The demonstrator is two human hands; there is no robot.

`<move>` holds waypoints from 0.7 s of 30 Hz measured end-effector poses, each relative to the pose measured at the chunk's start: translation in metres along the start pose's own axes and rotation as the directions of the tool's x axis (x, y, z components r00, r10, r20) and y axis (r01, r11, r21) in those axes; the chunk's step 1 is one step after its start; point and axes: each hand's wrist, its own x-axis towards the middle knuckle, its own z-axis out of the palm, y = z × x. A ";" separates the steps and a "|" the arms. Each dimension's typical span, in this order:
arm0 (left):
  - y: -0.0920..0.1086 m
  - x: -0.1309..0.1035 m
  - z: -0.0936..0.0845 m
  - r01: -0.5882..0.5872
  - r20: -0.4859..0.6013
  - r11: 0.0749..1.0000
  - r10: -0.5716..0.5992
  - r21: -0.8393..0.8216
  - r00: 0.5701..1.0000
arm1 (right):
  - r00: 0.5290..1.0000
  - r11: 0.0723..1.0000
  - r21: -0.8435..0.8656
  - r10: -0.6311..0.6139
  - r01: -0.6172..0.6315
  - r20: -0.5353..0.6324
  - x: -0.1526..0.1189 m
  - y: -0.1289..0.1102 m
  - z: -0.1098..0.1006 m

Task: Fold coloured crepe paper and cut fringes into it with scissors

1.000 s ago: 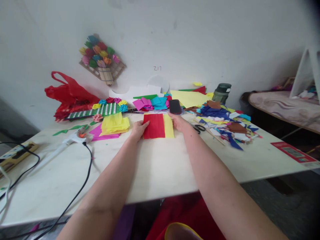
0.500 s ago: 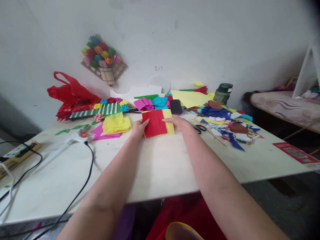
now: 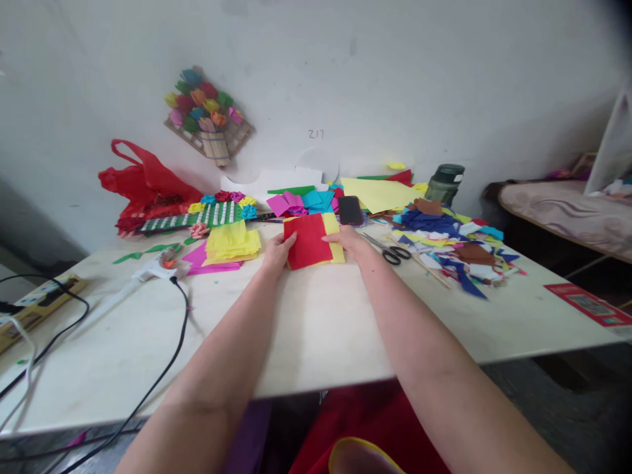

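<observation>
On my bench point(image 3: 326, 329), my hands, left point(image 3: 278, 252) and right point(image 3: 348, 242), pinch opposite sides of the red sheet point(image 3: 307, 241) and yellow sheet point(image 3: 336, 252) beneath; beyond them lies a phone point(image 3: 350, 210), before the wall point(image 3: 306, 79).

The pale desk point(image 3: 326, 322) carries, at its left, a power strip point(image 3: 42, 309) and a white glue gun point(image 3: 160, 264), with a yellow stack of sheets point(image 3: 232, 242) lying over magenta sheets point(image 3: 212, 264). Near its far edge rest a red plastic bag point(image 3: 148, 181), a black phone point(image 3: 350, 210) and a dark green bottle point(image 3: 443, 184). Toward the right lie black-handled scissors point(image 3: 392, 253) beside a heap of coloured scraps point(image 3: 444, 234).
</observation>
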 end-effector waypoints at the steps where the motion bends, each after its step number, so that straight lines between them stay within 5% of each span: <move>1: -0.001 0.001 -0.001 -0.011 -0.007 1.000 0.011 0.005 1.000 | 1.000 1.000 -0.014 -0.005 0.005 -0.003 0.000 -0.001 0.000; 12: -0.006 0.005 -0.002 -0.063 -0.033 0.998 0.063 0.015 0.997 | 0.993 0.999 -0.035 -0.004 -0.001 -0.119 0.003 -0.001 0.006; 17: -0.008 0.006 -0.001 -0.047 -0.003 0.999 0.046 -0.018 0.999 | 0.994 0.985 0.170 0.023 -0.041 0.104 -0.003 -0.003 0.005; 21: -0.009 0.007 -0.004 -0.029 0.025 0.999 0.030 -0.037 0.999 | 0.998 0.993 0.120 0.008 -0.015 0.062 -0.007 -0.002 0.006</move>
